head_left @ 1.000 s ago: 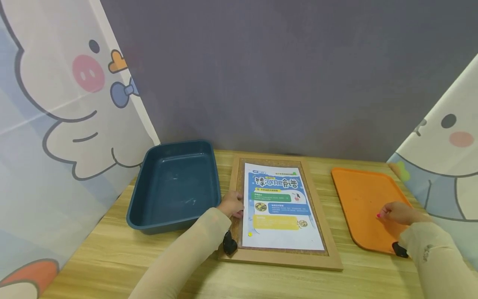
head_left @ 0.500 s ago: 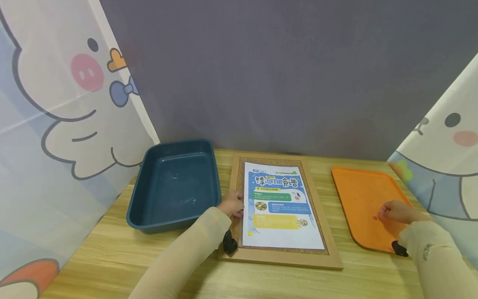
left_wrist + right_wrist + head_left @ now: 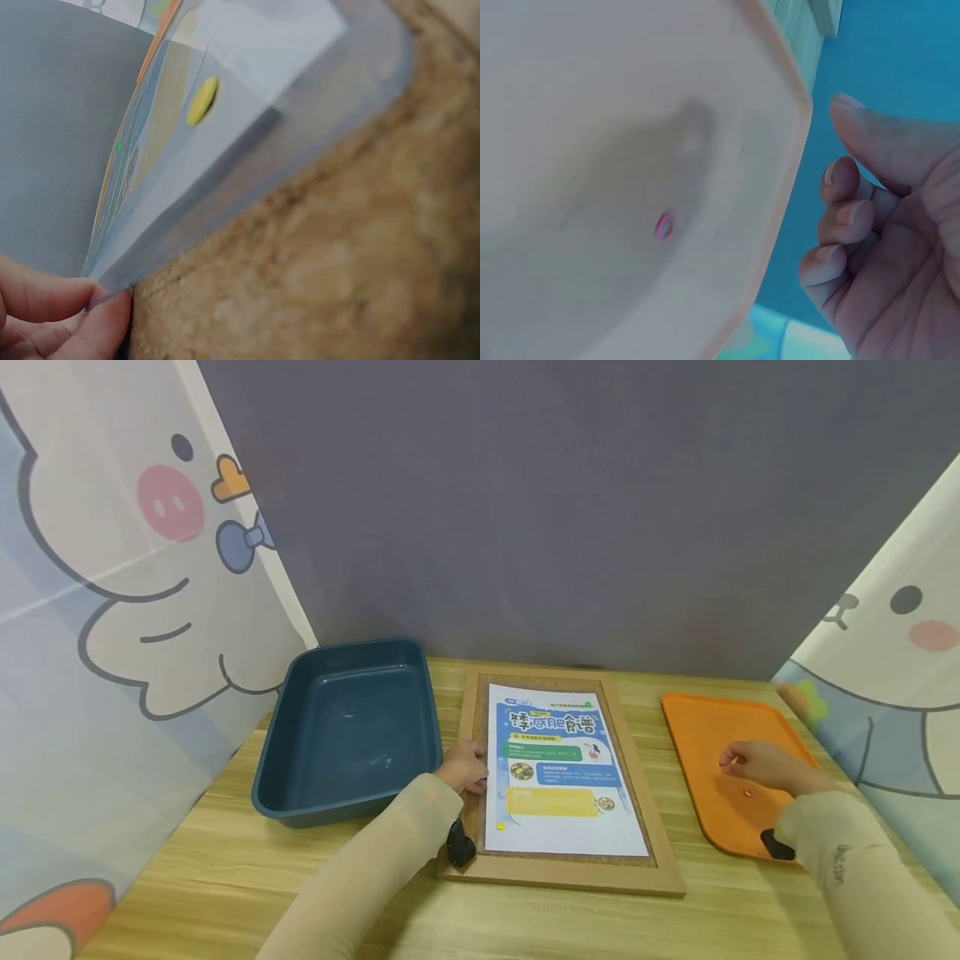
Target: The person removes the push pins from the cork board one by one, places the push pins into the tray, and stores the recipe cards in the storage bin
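Left fingers (image 3: 45, 296) pinch the side edge of the clear-covered sheet (image 3: 570, 837); it lies to their right, face up on the framed cork board (image 3: 555, 872). Our read: we pinch there to keep the loose edge under control, since the film looks raised off the cork at that side. Yellow pin (image 3: 501, 826) sits nearer us and just right of the left fingers, likely fixing that near corner.

Right fingers (image 3: 847, 221) are loosely curled over the orange tray (image 3: 697, 718), thumb apart, nothing in grip that we can see. Small reddish ring-like piece (image 3: 747, 793) lies on the tray, just nearer us than those fingertips; too small to identify. Tray probably sits on that side so we can reach small bits without letting go on the left.

Sheet orientation: long axis runs away from us, heading at the far end beyond the left fingers, print upright to us. Board lines up roughly the same way. Blue bin (image 3: 330, 817) is just left of the left fingers.
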The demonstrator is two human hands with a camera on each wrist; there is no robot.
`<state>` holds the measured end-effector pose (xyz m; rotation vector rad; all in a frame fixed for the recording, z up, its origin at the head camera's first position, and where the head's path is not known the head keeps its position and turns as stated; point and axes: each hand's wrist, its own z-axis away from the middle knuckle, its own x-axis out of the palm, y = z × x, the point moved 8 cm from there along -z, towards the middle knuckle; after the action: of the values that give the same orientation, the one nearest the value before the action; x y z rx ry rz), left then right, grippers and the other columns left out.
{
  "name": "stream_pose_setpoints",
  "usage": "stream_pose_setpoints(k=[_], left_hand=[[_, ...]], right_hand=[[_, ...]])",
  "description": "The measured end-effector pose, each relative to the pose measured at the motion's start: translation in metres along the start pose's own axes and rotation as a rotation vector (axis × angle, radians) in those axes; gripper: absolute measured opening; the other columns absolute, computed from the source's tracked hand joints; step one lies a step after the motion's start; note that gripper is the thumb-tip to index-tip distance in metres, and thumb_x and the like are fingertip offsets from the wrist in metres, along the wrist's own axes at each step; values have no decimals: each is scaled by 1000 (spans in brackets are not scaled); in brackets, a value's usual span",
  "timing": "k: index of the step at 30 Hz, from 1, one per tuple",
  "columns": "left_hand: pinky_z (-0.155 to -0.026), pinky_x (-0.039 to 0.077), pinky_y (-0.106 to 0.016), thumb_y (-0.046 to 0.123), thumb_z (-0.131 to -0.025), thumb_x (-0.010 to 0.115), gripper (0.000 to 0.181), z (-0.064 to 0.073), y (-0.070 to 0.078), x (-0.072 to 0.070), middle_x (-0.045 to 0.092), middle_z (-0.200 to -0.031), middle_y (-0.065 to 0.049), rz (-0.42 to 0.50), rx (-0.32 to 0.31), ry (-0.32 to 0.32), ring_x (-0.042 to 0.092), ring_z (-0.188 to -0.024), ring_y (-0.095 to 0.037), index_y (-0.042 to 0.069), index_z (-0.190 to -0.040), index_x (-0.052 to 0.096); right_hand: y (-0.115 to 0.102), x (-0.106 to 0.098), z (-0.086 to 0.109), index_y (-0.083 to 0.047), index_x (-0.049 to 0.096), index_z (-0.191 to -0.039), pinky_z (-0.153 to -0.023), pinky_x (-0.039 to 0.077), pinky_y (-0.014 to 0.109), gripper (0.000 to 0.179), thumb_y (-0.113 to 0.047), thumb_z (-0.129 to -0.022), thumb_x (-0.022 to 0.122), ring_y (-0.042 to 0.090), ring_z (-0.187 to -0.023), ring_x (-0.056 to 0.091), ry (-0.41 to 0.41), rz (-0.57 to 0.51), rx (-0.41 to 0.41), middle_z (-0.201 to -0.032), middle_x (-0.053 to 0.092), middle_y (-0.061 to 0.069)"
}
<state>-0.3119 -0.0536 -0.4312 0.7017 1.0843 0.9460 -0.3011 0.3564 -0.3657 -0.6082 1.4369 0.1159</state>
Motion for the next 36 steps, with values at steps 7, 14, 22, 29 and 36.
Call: stream_pose_setpoints(k=[7, 14, 22, 29, 36], left_hand=[[-60, 57, -33, -9, -89, 55, 40, 0, 1, -1, 61, -83, -17, -10, -4, 6, 63, -63, -22, -11, -129, 51], [-60, 57, -33, -8, -89, 55, 40, 0, 1, -2, 61, -82, -17, -22, -5, 15, 62, -63, -22, -11, -129, 51], [-59, 57, -33, -8, -89, 54, 40, 1, 3, -2, 61, -80, -17, -24, 4, 13, 62, -61, -21, -11, -130, 50], [-59, 57, -33, -9, -89, 55, 43, 1, 4, -1, 60, -82, -17, -26, -3, 5, 62, -62, -21, -11, -131, 49], [-57, 56, -32, -10, -86, 59, 45, 1, 1, 0, 59, -86, -18, -36, -12, 11, 61, -61, -21, -11, -130, 50]], right_hand=[[-29, 7, -17, -6, 59, -81, -57, 41, 26, 9, -4, -88, 65, 3, -63, 45, -14, -32, 4, -73, 55, -6], [-62, 15, -29, -8, 58, -84, -54, 33, 24, 8, -6, -91, 61, 3, -57, 36, -14, -98, -55, -66, 46, -8], [-87, 21, -37, 5, 64, -94, -56, 41, 24, 9, -2, -91, 60, 3, -62, 46, -26, -141, -121, -73, 61, 1], [-91, 29, -40, 11, 68, -99, -53, 41, 23, 16, 1, -89, 62, 1, -59, 47, -32, -205, -123, -87, 70, 17], [-100, 41, -42, 9, 72, -97, -65, 52, 23, 15, 0, -87, 64, 5, -79, 62, -23, -250, -142, -92, 71, 19]])
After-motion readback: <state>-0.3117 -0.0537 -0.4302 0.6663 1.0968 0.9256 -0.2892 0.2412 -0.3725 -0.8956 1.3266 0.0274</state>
